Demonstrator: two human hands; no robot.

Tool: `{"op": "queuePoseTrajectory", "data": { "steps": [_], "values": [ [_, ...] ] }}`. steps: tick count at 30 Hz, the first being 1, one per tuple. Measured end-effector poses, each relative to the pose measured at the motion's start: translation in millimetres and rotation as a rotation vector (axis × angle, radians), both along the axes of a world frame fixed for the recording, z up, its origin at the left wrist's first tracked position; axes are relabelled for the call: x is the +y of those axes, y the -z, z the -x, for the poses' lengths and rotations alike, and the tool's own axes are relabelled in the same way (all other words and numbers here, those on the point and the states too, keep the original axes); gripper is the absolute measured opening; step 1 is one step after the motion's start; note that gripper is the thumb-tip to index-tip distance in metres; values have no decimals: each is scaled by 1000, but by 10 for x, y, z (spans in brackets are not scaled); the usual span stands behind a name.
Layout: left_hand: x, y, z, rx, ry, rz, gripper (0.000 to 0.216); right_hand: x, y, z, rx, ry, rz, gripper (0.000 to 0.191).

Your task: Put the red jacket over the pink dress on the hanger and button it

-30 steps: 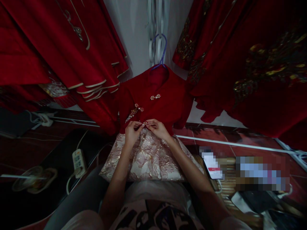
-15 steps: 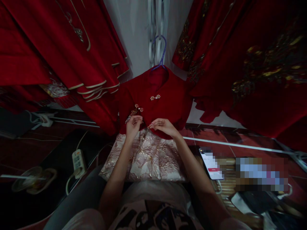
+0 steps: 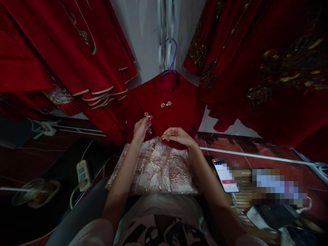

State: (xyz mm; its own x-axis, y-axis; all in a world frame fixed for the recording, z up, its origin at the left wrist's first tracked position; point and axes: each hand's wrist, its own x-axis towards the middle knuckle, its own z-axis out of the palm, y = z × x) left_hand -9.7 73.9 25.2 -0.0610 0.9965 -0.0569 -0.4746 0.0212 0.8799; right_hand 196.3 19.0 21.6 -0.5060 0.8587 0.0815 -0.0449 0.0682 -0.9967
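A short red jacket [image 3: 176, 118] with a stand collar hangs in front of me on a blue hanger [image 3: 174, 56]. A beaded flower fastener [image 3: 166, 104] sits below its collar. My left hand [image 3: 141, 130] is closed, fingertips pinched at a beaded flower button [image 3: 147, 114] on the jacket's left part; another beaded ornament partly shows beneath these fingers. With thumb and fingers together, my right hand [image 3: 178, 136] pinches a small beaded button [image 3: 162, 137] near the lower hem. Pale pink brocade cloth with gold threads [image 3: 159, 171] lies over my lap under both forearms.
Red garments hang on the left [image 3: 102, 68] and the right [image 3: 230, 78]. A power strip [image 3: 84, 175] and a plastic cup [image 3: 28, 193] rest on a dark surface at left. At right, a lit phone [image 3: 225, 176] with a cable lies on a slatted bamboo surface [image 3: 242, 194].
My left hand has moved slightly up, from the lower ornament to the upper flower button. My right hand stays nearly in place, still pinching the beaded button. The phone screen shows more clearly.
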Motion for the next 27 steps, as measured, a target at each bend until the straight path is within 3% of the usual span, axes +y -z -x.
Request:
{"op": "queuePoseTrajectory", "data": {
  "steps": [8, 11, 15, 19, 22, 27],
  "values": [
    [120, 77, -86, 130, -161, -51, 21, 15, 25, 44, -23, 25, -17, 26],
    [145, 49, -111, 282, -93, -63, 26, 4, -11, 13, -42, 22, -9, 25],
    [165, -159, -206, 605, 15, -291, 35, -22, -64, -55, -78, -57, 41, 26],
    [179, -466, -375, 932, -59, -650, 24, -44, -94, -116, -107, -116, 85, 27],
    [199, -644, -470, 1209, -121, -773, 24, -50, -101, -145, -103, -118, 77, 27],
    [275, -777, -519, 1260, -56, -863, 17, -50, -114, -163, -105, -102, 68, 25]
  ]
}}
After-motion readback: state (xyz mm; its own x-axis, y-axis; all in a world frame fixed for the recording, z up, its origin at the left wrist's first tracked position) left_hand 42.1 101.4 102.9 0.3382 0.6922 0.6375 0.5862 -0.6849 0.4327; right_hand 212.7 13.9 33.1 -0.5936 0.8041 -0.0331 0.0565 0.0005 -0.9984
